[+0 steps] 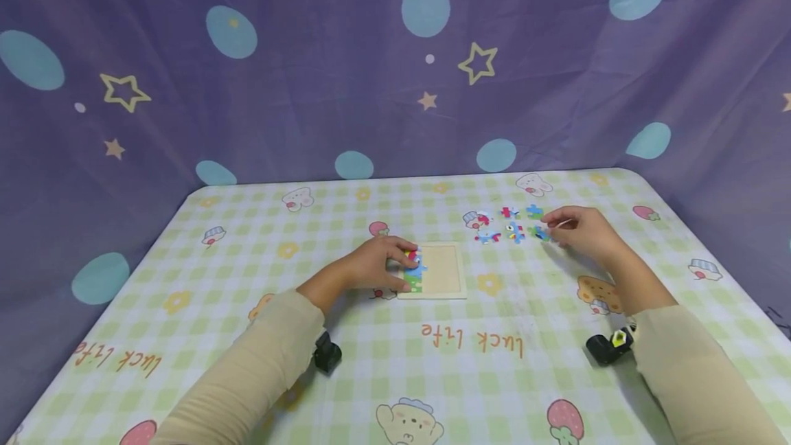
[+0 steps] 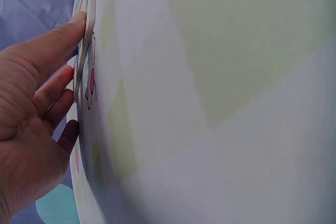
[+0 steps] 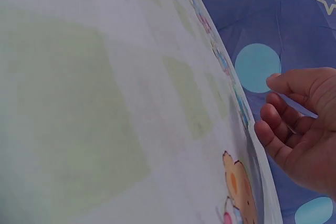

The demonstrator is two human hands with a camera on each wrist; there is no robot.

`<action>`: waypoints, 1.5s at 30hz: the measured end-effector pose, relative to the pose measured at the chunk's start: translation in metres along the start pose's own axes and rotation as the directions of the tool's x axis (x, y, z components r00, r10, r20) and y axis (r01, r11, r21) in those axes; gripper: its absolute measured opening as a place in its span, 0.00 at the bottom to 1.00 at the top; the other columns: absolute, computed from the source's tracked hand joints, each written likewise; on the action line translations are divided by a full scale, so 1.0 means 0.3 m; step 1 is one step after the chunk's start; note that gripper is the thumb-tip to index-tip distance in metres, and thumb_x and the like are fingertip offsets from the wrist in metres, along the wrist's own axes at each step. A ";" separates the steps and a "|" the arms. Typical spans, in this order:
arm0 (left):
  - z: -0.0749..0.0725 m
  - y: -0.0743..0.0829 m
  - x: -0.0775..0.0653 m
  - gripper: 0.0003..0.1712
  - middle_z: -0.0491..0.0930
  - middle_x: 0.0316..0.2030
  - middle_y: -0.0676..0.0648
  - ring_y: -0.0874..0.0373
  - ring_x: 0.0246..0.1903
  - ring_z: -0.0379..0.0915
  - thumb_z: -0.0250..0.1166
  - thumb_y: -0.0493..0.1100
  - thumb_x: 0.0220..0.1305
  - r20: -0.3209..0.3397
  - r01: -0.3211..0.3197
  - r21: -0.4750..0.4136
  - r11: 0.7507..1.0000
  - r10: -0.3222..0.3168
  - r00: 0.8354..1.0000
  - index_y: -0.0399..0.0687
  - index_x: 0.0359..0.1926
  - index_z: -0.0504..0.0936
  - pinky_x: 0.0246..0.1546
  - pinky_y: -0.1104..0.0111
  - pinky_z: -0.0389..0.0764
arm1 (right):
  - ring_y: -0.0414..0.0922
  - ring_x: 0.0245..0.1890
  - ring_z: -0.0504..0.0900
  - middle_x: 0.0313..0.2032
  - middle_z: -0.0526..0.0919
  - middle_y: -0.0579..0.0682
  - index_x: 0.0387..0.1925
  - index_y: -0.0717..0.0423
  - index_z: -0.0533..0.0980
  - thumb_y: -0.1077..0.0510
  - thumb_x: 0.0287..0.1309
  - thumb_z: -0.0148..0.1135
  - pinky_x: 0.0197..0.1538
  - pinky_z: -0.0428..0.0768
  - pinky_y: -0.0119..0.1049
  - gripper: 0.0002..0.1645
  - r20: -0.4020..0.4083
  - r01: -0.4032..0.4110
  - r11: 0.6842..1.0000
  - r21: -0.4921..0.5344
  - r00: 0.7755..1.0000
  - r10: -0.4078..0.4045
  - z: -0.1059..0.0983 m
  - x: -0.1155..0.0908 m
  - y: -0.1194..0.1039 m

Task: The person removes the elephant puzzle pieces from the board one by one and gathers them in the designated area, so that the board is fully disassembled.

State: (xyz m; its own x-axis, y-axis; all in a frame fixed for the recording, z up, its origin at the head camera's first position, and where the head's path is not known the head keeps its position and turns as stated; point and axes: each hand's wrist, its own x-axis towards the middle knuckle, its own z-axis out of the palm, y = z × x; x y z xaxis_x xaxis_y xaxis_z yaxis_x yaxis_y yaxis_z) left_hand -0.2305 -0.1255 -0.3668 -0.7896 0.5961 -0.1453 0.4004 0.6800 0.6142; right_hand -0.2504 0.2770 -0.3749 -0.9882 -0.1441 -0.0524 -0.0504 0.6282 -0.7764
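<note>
A shallow wooden puzzle tray (image 1: pixel 443 270) lies on the table, with colourful joined jigsaw pieces (image 1: pixel 415 273) along its left side. My left hand (image 1: pixel 375 264) rests at that side, thumb near the lower left corner and fingers spread over the upper left part. In the left wrist view the thumb (image 2: pixel 63 38) lies straight against the tray's edge. To the right, my right hand (image 1: pixel 583 231) hovers beside a blue and green jigsaw piece (image 1: pixel 540 233), fingertips right at it. The right wrist view shows its fingers (image 3: pixel 278 116) loosely bent, with nothing visible between them and the thumb.
More loose jigsaw pieces lie in two rough rows right of the tray, among them a red and blue one (image 1: pixel 515 231) and a blue and green one (image 1: pixel 534 211). A checked tablecloth (image 1: pixel 346 390) covers the table. Behind it hangs a purple curtain (image 1: pixel 309 88).
</note>
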 end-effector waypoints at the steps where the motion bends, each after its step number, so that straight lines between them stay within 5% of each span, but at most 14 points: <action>1: -0.001 0.000 0.001 0.25 0.69 0.66 0.51 0.51 0.68 0.59 0.78 0.44 0.51 -0.001 -0.002 0.001 1.000 0.002 1.000 0.49 0.52 0.85 0.68 0.56 0.59 | 0.38 0.38 0.78 0.51 0.79 0.63 0.54 0.65 0.76 0.61 0.64 0.60 0.38 0.78 0.28 0.18 -0.002 0.010 1.000 0.002 1.000 -0.010 -0.001 -0.007 -0.005; 16: 0.000 0.005 0.002 0.24 0.70 0.65 0.51 0.51 0.68 0.60 0.78 0.43 0.51 -0.003 -0.002 0.006 1.000 0.002 1.000 0.48 0.51 0.86 0.68 0.57 0.59 | 0.36 0.42 0.79 0.50 0.81 0.57 0.55 0.64 0.75 0.58 0.63 0.65 0.43 0.79 0.27 0.22 -0.020 0.133 0.980 0.149 0.991 -0.132 0.021 -0.060 -0.069; 28: 0.001 0.000 0.003 0.25 0.69 0.66 0.52 0.52 0.68 0.59 0.78 0.44 0.51 0.004 0.005 0.002 1.000 -0.005 1.000 0.49 0.52 0.86 0.68 0.57 0.59 | 0.42 0.44 0.79 0.47 0.79 0.50 0.56 0.62 0.75 0.59 0.59 0.69 0.45 0.80 0.28 0.24 -0.010 0.249 0.932 0.263 0.967 -0.255 0.058 -0.079 -0.141; 35: 0.000 0.003 0.003 0.24 0.70 0.65 0.51 0.51 0.68 0.59 0.78 0.44 0.51 -0.001 0.002 0.007 1.000 -0.002 1.000 0.48 0.52 0.86 0.68 0.56 0.59 | 0.43 0.46 0.79 0.51 0.77 0.54 0.61 0.61 0.73 0.60 0.58 0.70 0.47 0.80 0.30 0.30 0.033 0.264 0.921 0.287 0.958 -0.285 0.069 -0.079 -0.182; 45: -0.001 0.008 0.003 0.24 0.70 0.65 0.52 0.51 0.68 0.59 0.78 0.43 0.51 0.000 0.007 0.009 1.000 -0.007 1.000 0.48 0.52 0.86 0.68 0.57 0.60 | 0.61 0.54 0.74 0.55 0.74 0.60 0.61 0.60 0.72 0.63 0.55 0.71 0.51 0.79 0.33 0.32 0.130 0.284 0.909 0.305 0.933 -0.335 0.097 -0.062 -0.237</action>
State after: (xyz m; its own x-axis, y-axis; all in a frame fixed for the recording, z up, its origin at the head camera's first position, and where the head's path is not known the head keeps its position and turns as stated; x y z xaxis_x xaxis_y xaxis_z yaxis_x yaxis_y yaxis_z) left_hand -0.2303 -0.1235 -0.3652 -0.7920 0.5919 -0.1497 0.3994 0.6877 0.6063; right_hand -0.2243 0.2125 -0.3370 -0.8866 -0.4440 0.1299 -0.2822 0.2966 -0.9124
